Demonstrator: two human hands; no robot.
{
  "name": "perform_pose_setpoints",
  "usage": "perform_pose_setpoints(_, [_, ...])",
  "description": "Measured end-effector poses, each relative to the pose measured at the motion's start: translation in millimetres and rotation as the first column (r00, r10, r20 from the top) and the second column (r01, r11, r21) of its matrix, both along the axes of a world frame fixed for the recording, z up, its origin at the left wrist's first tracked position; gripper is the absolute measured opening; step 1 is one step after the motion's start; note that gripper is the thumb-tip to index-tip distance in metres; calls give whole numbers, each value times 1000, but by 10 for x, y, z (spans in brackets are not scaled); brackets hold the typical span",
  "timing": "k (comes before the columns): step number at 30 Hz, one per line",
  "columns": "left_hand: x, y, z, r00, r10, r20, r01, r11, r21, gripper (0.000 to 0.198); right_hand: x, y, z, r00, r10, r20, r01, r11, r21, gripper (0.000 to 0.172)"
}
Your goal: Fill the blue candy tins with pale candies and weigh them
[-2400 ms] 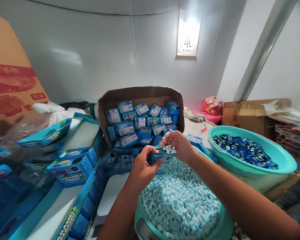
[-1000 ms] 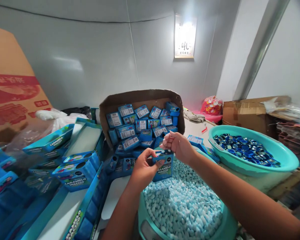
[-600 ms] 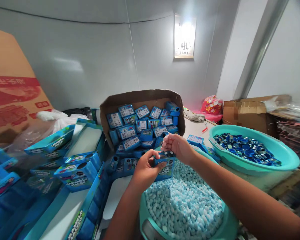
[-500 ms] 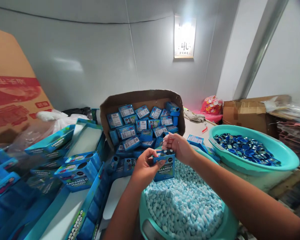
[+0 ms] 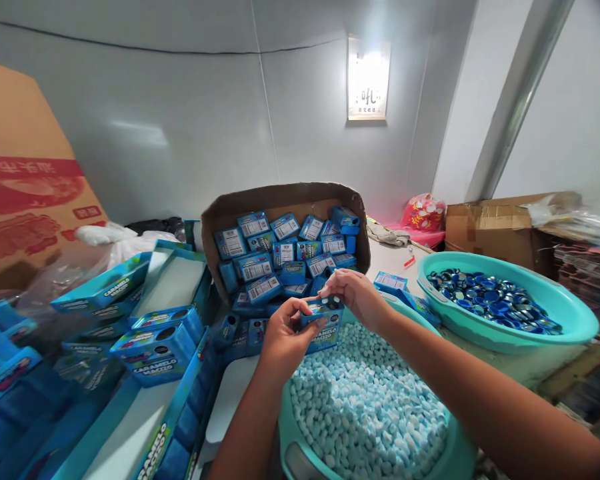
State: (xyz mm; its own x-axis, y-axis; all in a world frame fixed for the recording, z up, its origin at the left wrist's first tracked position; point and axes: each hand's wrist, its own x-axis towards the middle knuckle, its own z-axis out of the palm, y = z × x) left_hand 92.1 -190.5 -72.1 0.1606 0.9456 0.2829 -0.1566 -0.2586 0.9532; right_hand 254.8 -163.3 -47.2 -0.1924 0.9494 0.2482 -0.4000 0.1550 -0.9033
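Note:
A small blue printed box (image 5: 325, 333) is pinched in my left hand (image 5: 289, 333), above a teal tub (image 5: 289, 427) heaped with pale blue and white pieces (image 5: 370, 407). At the box's top, my right hand (image 5: 353, 293) has its fingers drawn together; what they hold, if anything, is too small to name. Dark round spots show on the top of the box. Behind the hands, a brown carton (image 5: 285, 193) lies tipped toward me, with many similar blue boxes (image 5: 256, 267) inside.
Blue display trays and boxes (image 5: 160, 353) crowd the left side. On the right stands a teal basin (image 5: 505, 340) of shiny blue round pieces (image 5: 485, 293). Blue boxes (image 5: 391, 281) lie between tub and basin. A cardboard box (image 5: 485, 233) sits behind the basin.
The blue box and both hands have shifted slightly left and up. My right hand's fingers have come down closer to the box top.

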Motion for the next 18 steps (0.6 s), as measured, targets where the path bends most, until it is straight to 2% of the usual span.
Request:
perform_pose_setpoints(4, [-12,8,-17,999,35,-20,-34,999,17,38,0,10,-9,999,-15,28,15,1000,17,30])
perform_pose_setpoints(7, [-25,14,-41,1000,28,3,-28,999,30,37,4,10,-23,996,-49,76,42,994,98,29])
perform_pose_setpoints(12, [-19,13,-35,1000,15,22,-16,999,32,37,23,-35,-20,935,-223,275,123,933,339,30])
perform_pose_setpoints(18, [-30,2,0,998,55,36,-56,998,32,37,44,-72,19,912,-300,278,163,891,424,42])
